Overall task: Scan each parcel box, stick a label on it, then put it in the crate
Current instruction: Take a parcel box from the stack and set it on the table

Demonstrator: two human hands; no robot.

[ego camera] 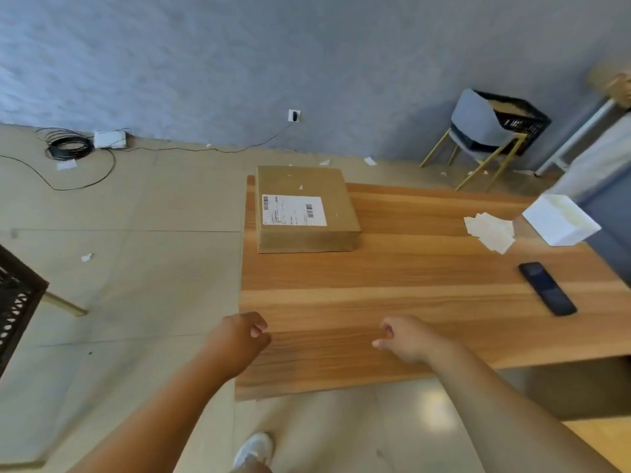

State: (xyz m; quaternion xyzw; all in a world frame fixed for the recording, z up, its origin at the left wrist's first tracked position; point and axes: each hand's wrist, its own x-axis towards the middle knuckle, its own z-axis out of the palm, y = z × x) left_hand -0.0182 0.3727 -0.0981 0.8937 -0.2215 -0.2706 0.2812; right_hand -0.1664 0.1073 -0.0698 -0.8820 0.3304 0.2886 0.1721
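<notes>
A flat brown parcel box (307, 186) lies at the far left corner of the wooden table (409, 274), with a white printed label (293, 209) on its top. My left hand (239, 339) hovers over the table's near left edge, fingers loosely curled and holding nothing. My right hand (406, 339) hovers over the near middle of the table, loosely curled and empty too. A dark phone-like device (547, 288) lies at the right of the table. Loose white labels (490, 230) are piled beside a white box (560, 220). A black crate (15, 302) shows at the left edge.
A grey chair (478, 131) carries another black crate (519, 121) by the far wall. Cables (68, 148) and scraps of paper lie on the tiled floor. My white shoe (254, 450) is below the table edge. A white-covered piece of furniture (594, 158) stands at the right.
</notes>
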